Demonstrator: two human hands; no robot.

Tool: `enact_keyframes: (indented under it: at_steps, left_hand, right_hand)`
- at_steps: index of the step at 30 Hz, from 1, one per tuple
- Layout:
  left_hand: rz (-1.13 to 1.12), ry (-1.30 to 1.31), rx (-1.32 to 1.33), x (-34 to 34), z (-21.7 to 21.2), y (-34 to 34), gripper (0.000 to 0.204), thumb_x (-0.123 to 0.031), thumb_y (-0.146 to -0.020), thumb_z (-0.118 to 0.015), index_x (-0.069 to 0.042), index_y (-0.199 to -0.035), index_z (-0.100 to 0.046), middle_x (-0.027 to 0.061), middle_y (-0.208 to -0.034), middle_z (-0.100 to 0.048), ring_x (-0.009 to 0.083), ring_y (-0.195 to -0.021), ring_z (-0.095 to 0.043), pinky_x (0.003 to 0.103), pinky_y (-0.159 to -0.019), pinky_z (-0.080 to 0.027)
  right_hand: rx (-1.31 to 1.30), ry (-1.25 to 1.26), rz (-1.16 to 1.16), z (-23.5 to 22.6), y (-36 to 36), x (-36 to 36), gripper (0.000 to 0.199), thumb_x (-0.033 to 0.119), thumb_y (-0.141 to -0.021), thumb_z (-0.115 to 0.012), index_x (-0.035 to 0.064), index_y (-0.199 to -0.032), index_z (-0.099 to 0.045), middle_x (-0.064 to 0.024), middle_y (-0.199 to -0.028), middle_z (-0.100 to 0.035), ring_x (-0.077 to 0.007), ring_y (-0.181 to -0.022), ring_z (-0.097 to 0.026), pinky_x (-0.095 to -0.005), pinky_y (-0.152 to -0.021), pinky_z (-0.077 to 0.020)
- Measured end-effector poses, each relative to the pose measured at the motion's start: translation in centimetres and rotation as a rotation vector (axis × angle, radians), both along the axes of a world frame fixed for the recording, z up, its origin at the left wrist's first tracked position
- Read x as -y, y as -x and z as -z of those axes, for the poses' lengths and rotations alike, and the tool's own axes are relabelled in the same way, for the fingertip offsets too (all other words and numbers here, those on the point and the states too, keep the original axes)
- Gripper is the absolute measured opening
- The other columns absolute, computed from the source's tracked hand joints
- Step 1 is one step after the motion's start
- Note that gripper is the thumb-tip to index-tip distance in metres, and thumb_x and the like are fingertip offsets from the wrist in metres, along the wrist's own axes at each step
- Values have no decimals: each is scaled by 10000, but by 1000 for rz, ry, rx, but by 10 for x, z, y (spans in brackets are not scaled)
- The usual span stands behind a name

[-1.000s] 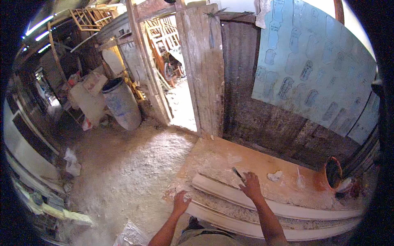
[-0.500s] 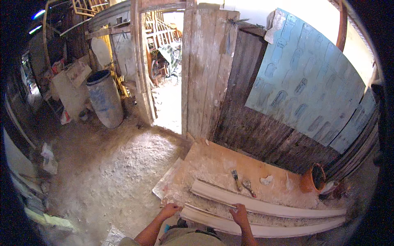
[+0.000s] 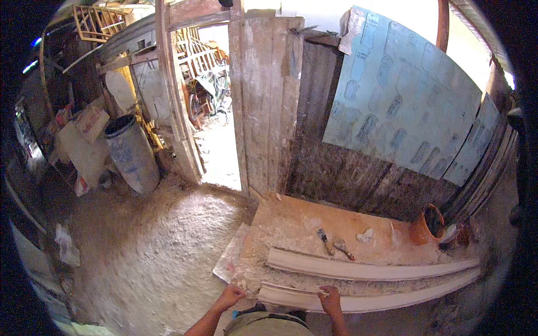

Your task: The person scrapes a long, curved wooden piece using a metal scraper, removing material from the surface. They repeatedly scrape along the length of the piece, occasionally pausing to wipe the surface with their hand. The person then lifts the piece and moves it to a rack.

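Two long, pale moulding strips lie side by side on a dusty orange-brown board [image 3: 302,208], a far strip [image 3: 364,271] and a near strip [image 3: 375,303]. My left hand [image 3: 230,297] is just left of the near strip's left end, apart from it, with its fingertips drawn together. Over the near strip, my right hand [image 3: 330,299] has its fingers bent toward the thumb. Whatever either hand may pinch is too small to make out. Beyond the far strip lie a brush-like tool [image 3: 324,242] and a second hand tool [image 3: 343,250].
At the board's far right lies an orange bucket [image 3: 427,225], tipped toward me. A whitish lump [image 3: 365,235] sits nearer the tools. Behind rises a corrugated wall with a blue panel [image 3: 403,95]. A blue-grey barrel [image 3: 132,154] stands left of the bright doorway [image 3: 216,151].
My view has shifted to the right. My left hand has drawn a little away from the near strip's left end. My right hand stays over the same strip.
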State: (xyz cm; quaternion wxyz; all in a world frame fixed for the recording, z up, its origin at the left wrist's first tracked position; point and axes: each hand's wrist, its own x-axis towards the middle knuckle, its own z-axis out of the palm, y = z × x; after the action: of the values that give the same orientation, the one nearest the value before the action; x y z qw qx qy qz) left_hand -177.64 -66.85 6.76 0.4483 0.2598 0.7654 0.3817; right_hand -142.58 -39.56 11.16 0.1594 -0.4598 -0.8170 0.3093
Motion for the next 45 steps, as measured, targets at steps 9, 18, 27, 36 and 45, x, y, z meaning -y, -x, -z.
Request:
enact_keyframes:
  at_steps: [9, 18, 27, 36, 45]
  left_hand:
    - [-539, -201, 318, 41, 2, 25, 287, -253, -994, -553, -7, -969, -698, 102, -994, -698, 206, -817, -675, 356, -633, -584]
    - [-136, -270, 10, -3, 3, 22, 297, -211, -983, -604, -31, -1219, -593, 102, -1140, -646, 167, -1056, -569, 333, -863, -461]
    - [56, 55, 118, -38, -28, -17, 156, -199, -935, -698, -48, -977, -690, 3, -788, -627, 96, -677, -564, 261, -615, -458]
    - [31, 101, 226, -38, -40, -33, 215, -265, -951, -662, -51, -940, -660, 3, -690, -523, 89, -555, -471, 251, -459, -408]
    - [-66, -36, -81, -52, -32, -43, 257, -195, -945, -648, -61, -735, -589, -18, -622, -443, 87, -613, -390, 283, -591, -358]
  right_hand:
    - [-75, -265, 16, -9, -13, -6, 269, 223, -874, -710, 50, -1079, -696, -167, -1107, -663, -371, -1145, -584, -470, -1039, -451]
    - [-169, 22, 369, -24, -24, 48, 329, 173, -871, -718, 69, -1169, -624, -176, -1188, -574, -339, -1114, -573, -435, -993, -477]
    - [-106, 70, 556, -7, -61, 92, 402, 213, -864, -718, 55, -1219, -613, -171, -1220, -577, -331, -1129, -574, -432, -1010, -459]
    - [-336, 421, 992, 55, -88, 62, 621, 205, -863, -731, 7, -1386, -461, -153, -1196, -608, -239, -1052, -612, -360, -855, -525]
    - [-514, 756, 925, 105, -124, 15, 536, 232, -858, -718, 11, -1297, -503, -103, -1167, -588, -210, -961, -584, -346, -772, -511]
